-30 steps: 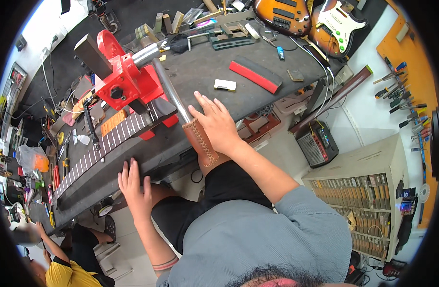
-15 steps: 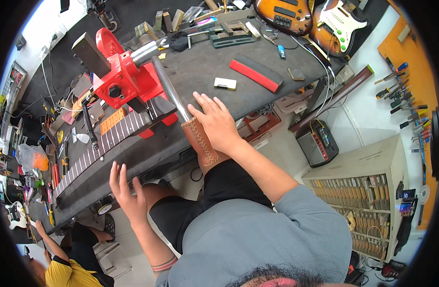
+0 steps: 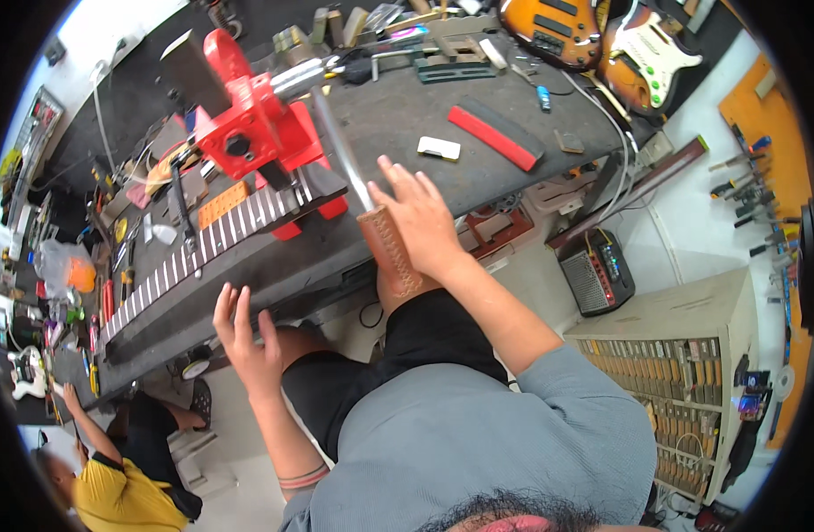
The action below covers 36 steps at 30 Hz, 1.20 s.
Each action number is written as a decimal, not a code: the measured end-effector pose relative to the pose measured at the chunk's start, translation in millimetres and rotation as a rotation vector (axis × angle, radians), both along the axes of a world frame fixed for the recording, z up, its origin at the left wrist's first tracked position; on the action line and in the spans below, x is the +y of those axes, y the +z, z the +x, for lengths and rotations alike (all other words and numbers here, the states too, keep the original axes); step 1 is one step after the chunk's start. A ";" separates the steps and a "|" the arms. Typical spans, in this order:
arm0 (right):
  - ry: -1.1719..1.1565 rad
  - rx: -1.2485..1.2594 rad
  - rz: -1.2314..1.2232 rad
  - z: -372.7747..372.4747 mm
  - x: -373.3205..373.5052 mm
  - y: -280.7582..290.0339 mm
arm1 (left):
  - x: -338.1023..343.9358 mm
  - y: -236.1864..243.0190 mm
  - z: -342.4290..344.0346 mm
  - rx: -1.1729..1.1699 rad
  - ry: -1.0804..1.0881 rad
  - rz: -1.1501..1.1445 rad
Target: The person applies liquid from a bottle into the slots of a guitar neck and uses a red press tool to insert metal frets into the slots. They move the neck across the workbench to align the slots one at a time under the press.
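Note:
A red lever press (image 3: 247, 124) stands on the dark workbench, its steel lever (image 3: 340, 146) slanting toward me and ending in a brown, stitched leather-wrapped handle (image 3: 390, 253). My right hand (image 3: 422, 222) rests against the right side of that handle with its fingers stretched out, not wrapped round it. Under the press lies a guitar neck (image 3: 203, 253) with pale fret lines, running down to the left; the ram hides part of its right end. My left hand (image 3: 249, 341) is held off the bench's front edge near the neck, empty, fingers apart.
On the bench are a white block (image 3: 439, 148), a red-and-black sanding bar (image 3: 495, 135) and an orange drilled block (image 3: 222, 204). Guitars (image 3: 553, 31) lie at the far right. A small amplifier (image 3: 596, 273) and a drawer cabinet (image 3: 664, 355) stand right. A person in yellow (image 3: 127, 496) is lower left.
The bench and press appear slightly farther right as the view shifts. Both hands keep nearly the same pose, my right hand still against the handle.

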State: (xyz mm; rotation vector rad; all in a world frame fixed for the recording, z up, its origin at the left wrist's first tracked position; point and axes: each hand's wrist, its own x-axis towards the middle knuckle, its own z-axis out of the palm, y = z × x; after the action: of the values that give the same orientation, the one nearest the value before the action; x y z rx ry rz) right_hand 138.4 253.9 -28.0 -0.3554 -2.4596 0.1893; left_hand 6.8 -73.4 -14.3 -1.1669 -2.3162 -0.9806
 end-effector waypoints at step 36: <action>-0.034 0.011 -0.018 -3.7 2.1 -5.0 | -0.1 21.6 -1.7 -0.086 0.036 -0.213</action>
State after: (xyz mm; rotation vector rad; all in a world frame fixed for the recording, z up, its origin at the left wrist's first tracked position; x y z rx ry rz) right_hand 134.7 256.0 -33.1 -0.4032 -2.4405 0.1991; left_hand 5.1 -73.5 7.3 -1.1780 -2.5525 -0.8007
